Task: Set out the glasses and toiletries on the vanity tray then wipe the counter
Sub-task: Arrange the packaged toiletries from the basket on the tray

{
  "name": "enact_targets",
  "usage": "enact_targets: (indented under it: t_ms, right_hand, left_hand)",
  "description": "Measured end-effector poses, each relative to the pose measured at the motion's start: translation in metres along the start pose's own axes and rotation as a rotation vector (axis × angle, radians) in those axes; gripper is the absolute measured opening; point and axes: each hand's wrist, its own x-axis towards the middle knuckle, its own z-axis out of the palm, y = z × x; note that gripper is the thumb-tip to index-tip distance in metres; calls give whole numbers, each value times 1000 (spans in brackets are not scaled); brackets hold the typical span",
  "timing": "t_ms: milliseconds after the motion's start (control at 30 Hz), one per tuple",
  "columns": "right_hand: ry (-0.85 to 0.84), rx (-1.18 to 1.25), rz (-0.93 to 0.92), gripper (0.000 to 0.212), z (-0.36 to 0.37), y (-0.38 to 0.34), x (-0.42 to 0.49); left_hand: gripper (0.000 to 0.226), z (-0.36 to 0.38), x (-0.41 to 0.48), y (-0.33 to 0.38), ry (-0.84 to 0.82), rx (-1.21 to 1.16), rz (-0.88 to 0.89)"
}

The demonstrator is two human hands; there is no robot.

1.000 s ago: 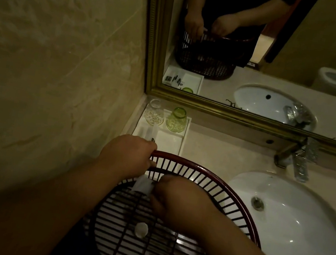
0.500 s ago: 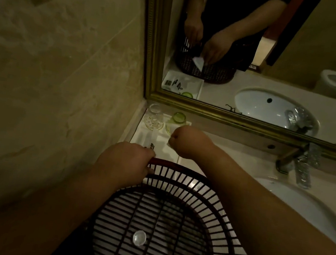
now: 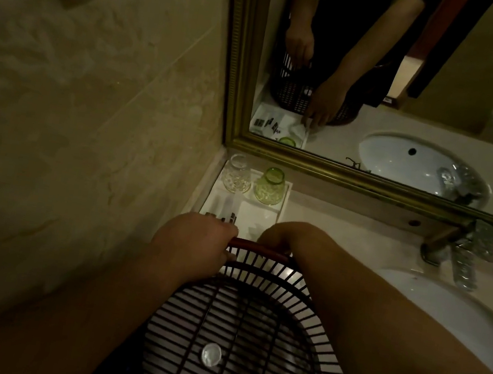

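A white tray (image 3: 279, 214) in the surface's corner holds a clear glass (image 3: 236, 179) and a green glass (image 3: 269, 190), while the left hand (image 3: 195, 243) grips a basket (image 3: 251, 315) rim and the right hand's (image 3: 276, 234) grip is hidden.

tray (image 3: 279, 214) sits in the far left corner against the wall, two glasses (image 3: 237, 175) at its far end. basket (image 3: 251, 315) is right in front, sink (image 3: 444, 312) off to the right, mirror (image 3: 414, 83) behind.
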Motion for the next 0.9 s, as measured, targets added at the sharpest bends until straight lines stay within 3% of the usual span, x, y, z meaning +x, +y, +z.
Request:
enact_targets:
  t_ms: [200,267,333,433,500,567,633,700,767,900]
  right_hand:
    - [163,-124,-150,43,2,-5,-17]
    - [301,-156,-196,39,2,-6,-34]
    - [587,-107,-277,33,0,-6,-61]
    - [1156,149,-477,22,8,-11,-111]
    - [1357,137,-699,17,38,-15,-141]
    - [1308,22,-897,22,84,-15,-158]
    - [1073,-102,-997,23,133,-8,-151]
    - [719,-226,-936,21,170,-1,-128]
    - [447,-345,-796,39,193,1,-101]
    - [294,-472,-633,48,215,3,-64]
  left_hand:
    - [26,2,1,-1,6,13,-9]
    - [26,3,1,-1,5,16,-6]
    - [27,4,2,-2,7,11,-4]
    - [27,4,2,-1,-17,-3,-10]
    - [21,0,4,0,-70,-22,-29]
    - [18,-2,5,0,-111,-34,-31]
    - [26,-1,4,0,-98,-5,-22]
    - [33,0,2,0,-56,15,-15]
    - [32,0,1,1,-38,10,-12]
    - [29,-2,1,2,-38,-23,-25]
